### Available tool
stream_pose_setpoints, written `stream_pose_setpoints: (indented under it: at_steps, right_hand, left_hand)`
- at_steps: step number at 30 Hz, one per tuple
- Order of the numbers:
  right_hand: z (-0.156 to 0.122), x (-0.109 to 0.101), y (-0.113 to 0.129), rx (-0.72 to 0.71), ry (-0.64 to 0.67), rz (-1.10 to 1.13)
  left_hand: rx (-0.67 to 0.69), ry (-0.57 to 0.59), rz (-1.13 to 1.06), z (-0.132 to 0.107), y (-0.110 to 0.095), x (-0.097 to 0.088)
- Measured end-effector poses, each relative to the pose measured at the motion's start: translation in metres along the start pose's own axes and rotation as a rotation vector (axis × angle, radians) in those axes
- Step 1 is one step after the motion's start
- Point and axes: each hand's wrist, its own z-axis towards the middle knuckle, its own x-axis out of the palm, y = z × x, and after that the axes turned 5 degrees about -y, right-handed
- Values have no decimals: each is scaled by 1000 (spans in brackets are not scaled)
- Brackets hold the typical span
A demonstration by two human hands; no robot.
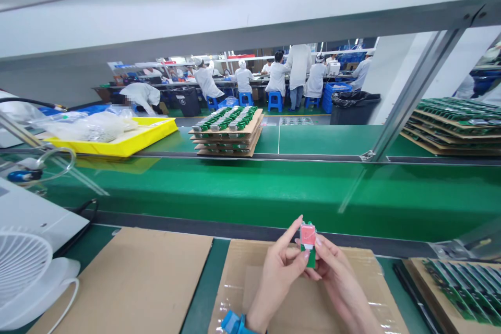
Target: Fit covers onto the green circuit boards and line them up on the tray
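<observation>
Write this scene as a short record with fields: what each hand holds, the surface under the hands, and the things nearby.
left hand: the left hand pinches a small green circuit board with a pink square part on top
right hand: the right hand holds the same board from the other side
surface: flat brown cardboard sheet covered with clear tape
near left: white round desk fan
near right: tray of green boards
beyond: green conveyor belt, yellow plastic tray, stack of cardboard trays with green parts
background: people in white coats seated at benches
</observation>
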Motion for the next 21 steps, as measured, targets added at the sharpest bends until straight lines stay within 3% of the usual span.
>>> stream_pose_setpoints:
  at_steps: [21]
  right_hand:
    - [1,1,-1,0,0,-7]
  left_hand:
    - [-5,-1,17,0,-2,1]
